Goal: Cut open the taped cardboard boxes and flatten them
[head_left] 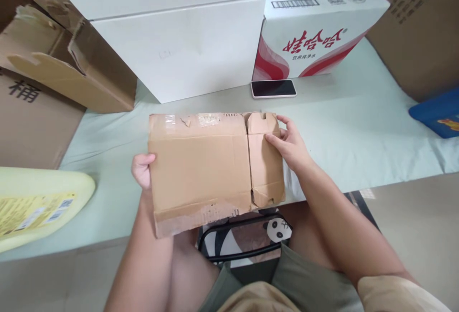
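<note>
A flattened brown cardboard box (204, 168) with tape scraps along its edges is held flat in front of me, over the near edge of the pale green surface (351, 125). My left hand (141, 171) grips its left edge, with the fingers hidden behind the cardboard and the thumb side showing. My right hand (290, 145) holds the right end, thumb pressed on the folded flap and fingers curled round the edge.
A phone (273, 88) lies face up behind the cardboard. Large white boxes (179, 39) and a red-and-white carton (315, 35) stand at the back. Brown cartons (71, 73) sit left, another (419, 30) right. A pale yellow object (36, 207) lies at left, a blue item (437, 113) at right.
</note>
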The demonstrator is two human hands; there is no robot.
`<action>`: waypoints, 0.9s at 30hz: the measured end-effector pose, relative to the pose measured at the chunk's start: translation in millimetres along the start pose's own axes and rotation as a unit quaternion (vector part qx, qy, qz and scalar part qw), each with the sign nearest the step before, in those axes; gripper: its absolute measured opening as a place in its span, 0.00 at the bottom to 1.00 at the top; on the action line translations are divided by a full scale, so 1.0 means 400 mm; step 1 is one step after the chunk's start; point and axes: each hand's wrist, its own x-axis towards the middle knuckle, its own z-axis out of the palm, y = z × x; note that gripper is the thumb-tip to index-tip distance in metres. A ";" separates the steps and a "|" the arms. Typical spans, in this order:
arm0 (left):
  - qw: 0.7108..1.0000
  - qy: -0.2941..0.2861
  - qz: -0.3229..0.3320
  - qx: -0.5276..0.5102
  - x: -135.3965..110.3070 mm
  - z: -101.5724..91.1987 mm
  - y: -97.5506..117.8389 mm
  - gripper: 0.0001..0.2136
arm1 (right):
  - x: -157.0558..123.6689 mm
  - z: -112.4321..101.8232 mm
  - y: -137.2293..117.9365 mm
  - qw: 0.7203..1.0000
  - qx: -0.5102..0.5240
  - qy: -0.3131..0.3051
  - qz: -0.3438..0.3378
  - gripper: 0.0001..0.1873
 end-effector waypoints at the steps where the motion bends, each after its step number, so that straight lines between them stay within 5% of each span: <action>1: 0.999 0.014 -0.026 0.036 0.000 0.005 0.002 0.28 | 0.000 -0.003 -0.004 1.000 0.010 0.011 0.000 0.47; 4: 0.983 0.042 -0.067 0.163 0.013 0.017 -0.002 0.26 | 0.006 -0.021 -0.010 0.997 0.019 0.074 -0.026 0.48; 7: 0.975 0.057 0.004 0.214 0.040 0.016 -0.009 0.26 | 0.012 -0.042 -0.013 0.994 0.046 0.101 -0.023 0.43; 10: 0.974 0.079 0.100 0.185 0.065 0.007 -0.005 0.28 | 0.006 -0.055 -0.017 0.997 0.074 0.004 0.022 0.32; 14: 0.962 0.111 0.187 0.163 0.079 0.002 0.011 0.32 | -0.014 -0.053 -0.023 0.980 0.021 -0.172 0.094 0.31; 18: 0.952 0.157 0.195 0.175 0.084 -0.001 0.027 0.23 | -0.035 -0.040 -0.030 0.973 0.032 -0.201 0.111 0.33; 21: 0.945 0.209 0.185 0.168 0.093 -0.003 0.040 0.08 | -0.058 -0.054 -0.046 0.986 0.070 -0.114 0.099 0.29; 23: 0.937 0.234 0.199 0.169 0.099 0.001 0.043 0.03 | -0.078 -0.087 -0.064 0.994 0.095 0.023 0.040 0.26; 27: 0.930 0.228 0.220 0.186 0.102 0.022 0.027 0.02 | -0.118 -0.212 -0.116 0.928 0.140 0.298 -0.172 0.20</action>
